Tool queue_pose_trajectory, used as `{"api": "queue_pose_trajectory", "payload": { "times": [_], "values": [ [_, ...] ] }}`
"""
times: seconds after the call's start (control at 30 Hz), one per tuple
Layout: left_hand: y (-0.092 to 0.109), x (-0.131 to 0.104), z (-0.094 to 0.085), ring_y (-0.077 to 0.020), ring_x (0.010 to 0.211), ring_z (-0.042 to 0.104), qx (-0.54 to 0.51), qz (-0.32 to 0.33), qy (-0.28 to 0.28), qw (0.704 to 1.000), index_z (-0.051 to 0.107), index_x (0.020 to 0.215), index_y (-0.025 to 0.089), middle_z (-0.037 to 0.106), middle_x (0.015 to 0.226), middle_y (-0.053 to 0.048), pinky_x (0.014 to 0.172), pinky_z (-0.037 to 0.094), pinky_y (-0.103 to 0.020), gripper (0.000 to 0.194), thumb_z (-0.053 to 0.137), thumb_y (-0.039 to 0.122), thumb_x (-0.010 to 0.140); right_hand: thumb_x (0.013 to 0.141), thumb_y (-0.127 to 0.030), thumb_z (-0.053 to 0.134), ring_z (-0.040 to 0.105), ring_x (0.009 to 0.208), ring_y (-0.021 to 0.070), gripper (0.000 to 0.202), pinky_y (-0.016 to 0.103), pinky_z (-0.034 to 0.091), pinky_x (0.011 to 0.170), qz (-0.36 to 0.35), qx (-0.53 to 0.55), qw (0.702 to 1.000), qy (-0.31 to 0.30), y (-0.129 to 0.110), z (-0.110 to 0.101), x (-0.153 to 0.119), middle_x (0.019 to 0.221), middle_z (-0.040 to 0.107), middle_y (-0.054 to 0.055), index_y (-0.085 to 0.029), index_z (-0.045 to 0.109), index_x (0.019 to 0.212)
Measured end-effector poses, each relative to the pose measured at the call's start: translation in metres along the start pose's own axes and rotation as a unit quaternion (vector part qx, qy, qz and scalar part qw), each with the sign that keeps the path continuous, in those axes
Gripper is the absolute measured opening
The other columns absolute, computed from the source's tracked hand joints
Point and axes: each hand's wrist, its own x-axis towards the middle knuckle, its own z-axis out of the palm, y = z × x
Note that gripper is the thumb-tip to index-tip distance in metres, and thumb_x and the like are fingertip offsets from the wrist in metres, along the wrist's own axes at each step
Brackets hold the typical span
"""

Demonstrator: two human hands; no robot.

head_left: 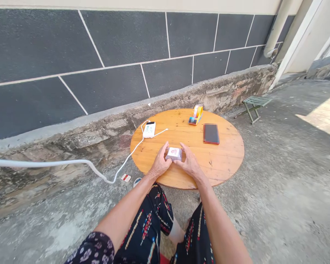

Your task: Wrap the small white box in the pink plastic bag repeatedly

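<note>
A small clear-wrapped box (pixel 174 153) with a white top and a red print sits near the front of the round wooden table (pixel 225 165). My left hand (pixel 161 161) is at its left side and my right hand (pixel 190 160) at its right side, thumbs at the near edge and fingers curved along the sides. Both hands hold the box between them. Behind it and to the left is a white device (pixel 149 129) with a cable. A yellow tape dispenser (pixel 195 115) stands at the back, and a dark flat item with a red edge (pixel 211 134) lies on the right.
A white cable (pixel 71 162) runs from the left onto the table. A red-and-white packet (pixel 126 178) lies on the ground at the left. Beyond the table's right side stands a green folding stool (pixel 254 104). The tiled wall (pixel 126 80) rises behind.
</note>
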Motion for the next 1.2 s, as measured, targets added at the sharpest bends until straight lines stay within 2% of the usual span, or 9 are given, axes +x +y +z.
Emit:
{"api": "queue_pose_trajectory", "payload": {
  "times": [0.37,0.53,0.63,0.77,0.9,0.97,1.07,1.13,1.2],
  "values": [
    [0.012,-0.002,-0.007,-0.0222,0.123,0.048,0.033,-0.002,-0.008,0.999,0.038,0.138,0.016,0.05,0.134,-0.012,0.108,0.037,-0.04,0.069,0.048,0.006,0.071,0.078,-0.031,0.064,0.051,0.12,0.0266,0.058,0.049,0.035,0.103,-0.011,0.006,0.999,-0.038,-0.005,-0.006,0.005,0.131,0.056,0.008,-0.025,0.046,0.133],
    [0.006,0.004,-0.006,-0.0227,0.121,0.05,0.008,0.008,-0.014,1.0,0.037,0.139,0.016,0.051,0.132,-0.012,0.106,0.039,-0.04,0.07,0.051,0.008,0.071,0.078,-0.034,0.065,0.05,0.121,0.0259,0.06,0.047,0.036,0.104,-0.004,0.031,0.998,-0.047,-0.001,-0.006,0.005,0.132,0.055,0.007,-0.026,0.045,0.134],
    [0.018,0.001,-0.014,-0.0252,0.127,0.044,-0.007,0.02,-0.003,1.0,0.038,0.138,0.016,0.045,0.137,-0.013,0.109,0.035,-0.042,0.07,0.055,0.011,0.07,0.078,-0.035,0.066,0.049,0.122,0.0259,0.062,0.047,0.035,0.105,-0.005,0.035,0.998,-0.044,0.0,-0.006,0.005,0.133,0.054,0.007,-0.026,0.045,0.135],
    [0.052,-0.048,-0.038,-0.0265,0.132,0.037,0.055,0.097,0.003,0.994,0.039,0.137,0.019,0.041,0.142,-0.011,0.112,0.03,-0.047,0.062,0.055,0.018,0.077,0.076,-0.035,0.067,0.049,0.123,0.0269,0.066,0.047,0.034,0.106,-0.017,0.036,0.998,-0.047,0.001,-0.006,0.006,0.135,0.052,0.008,-0.024,0.043,0.136],
    [0.049,-0.133,-0.063,-0.023,0.124,0.046,0.157,0.176,-0.135,0.962,0.055,0.121,0.025,0.059,0.123,-0.005,0.109,0.032,-0.045,0.044,0.053,0.014,0.078,0.074,-0.034,0.069,0.047,0.124,0.0285,0.07,0.049,0.033,0.106,-0.012,0.031,0.998,-0.048,0.002,-0.005,0.006,0.137,0.05,0.008,-0.025,0.042,0.138],
    [0.024,-0.163,-0.074,-0.0259,0.128,0.042,0.261,0.057,-0.17,0.949,0.061,0.113,0.024,0.057,0.127,-0.006,0.111,0.026,-0.049,0.035,0.051,0.016,0.08,0.073,-0.034,0.069,0.046,0.125,0.029,0.071,0.05,0.033,0.106,-0.008,0.027,0.999,-0.047,0.002,-0.005,0.006,0.138,0.049,0.007,-0.026,0.041,0.138],
    [-0.008,-0.186,-0.077,-0.035,0.131,0.036,0.386,-0.26,-0.079,0.881,0.052,0.127,0.01,0.043,0.14,-0.02,0.106,0.029,-0.054,0.048,0.051,0.024,0.081,0.073,-0.035,0.069,0.048,0.123,0.0291,0.071,0.05,0.035,0.105,-0.005,0.017,0.999,-0.048,0.002,-0.005,0.007,0.136,0.051,0.008,-0.025,0.042,0.137],
    [-0.009,-0.195,-0.066,-0.0354,0.127,0.042,0.344,-0.321,-0.184,0.863,0.054,0.126,0.012,0.05,0.134,-0.019,0.104,0.033,-0.051,0.054,0.059,0.027,0.075,0.072,-0.035,0.07,0.05,0.121,0.0286,0.071,0.049,0.036,0.104,-0.007,0.015,0.999,-0.044,0.003,-0.005,0.006,0.135,0.052,0.008,-0.025,0.043,0.137],
    [0.006,-0.202,-0.048,-0.0257,0.106,0.06,0.142,-0.237,-0.42,0.864,0.063,0.115,0.023,0.067,0.111,-0.007,0.093,0.045,-0.037,0.046,0.065,0.032,0.07,0.073,-0.036,0.07,0.05,0.121,0.028,0.071,0.048,0.036,0.104,-0.008,0.018,0.999,-0.039,0.004,-0.005,0.006,0.135,0.052,0.008,-0.024,0.042,0.137]
  ]
}}
